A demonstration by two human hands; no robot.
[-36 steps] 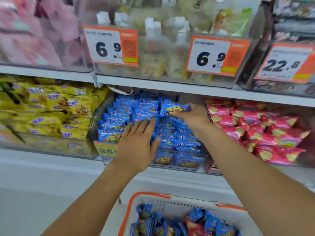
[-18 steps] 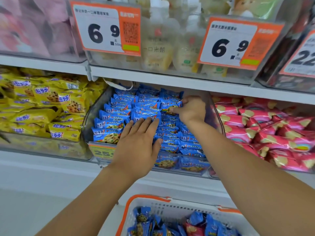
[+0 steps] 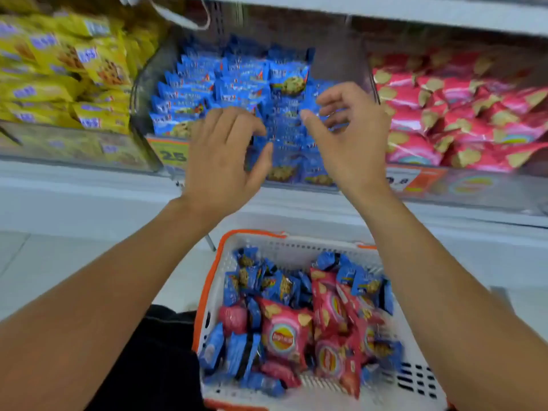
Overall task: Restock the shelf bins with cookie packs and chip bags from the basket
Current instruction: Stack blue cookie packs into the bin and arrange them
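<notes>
Above the blue cookie packs (image 3: pixel 237 84) in the middle bin (image 3: pixel 142 93), a gap stays open under the upper shelf (image 3: pixel 415 10). Both hands hover before the bin's front, left hand (image 3: pixel 222 161) and right hand (image 3: pixel 347 143), with a narrow opening between them. The basket (image 3: pixel 296 241) below lies open from above.

Wearing a black garment (image 3: pixel 160 360), matte and soft-looking, showing at seven o'clock in the view just inside the left forearm (image 3: pixel 98 295), with a faint seam line crossing it near its upper edge. Baring both arms along everything in view, the left forearm filling the eight o'clock corner and the right forearm (image 3: pixel 444 292) the four o'clock corner, each narrowing toward the wrist. Leaving the left hand (image 3: pixel 219 161) and the right hand (image 3: pixel 353 143) uncovered too, with a short nail showing on the right thumb.
</notes>
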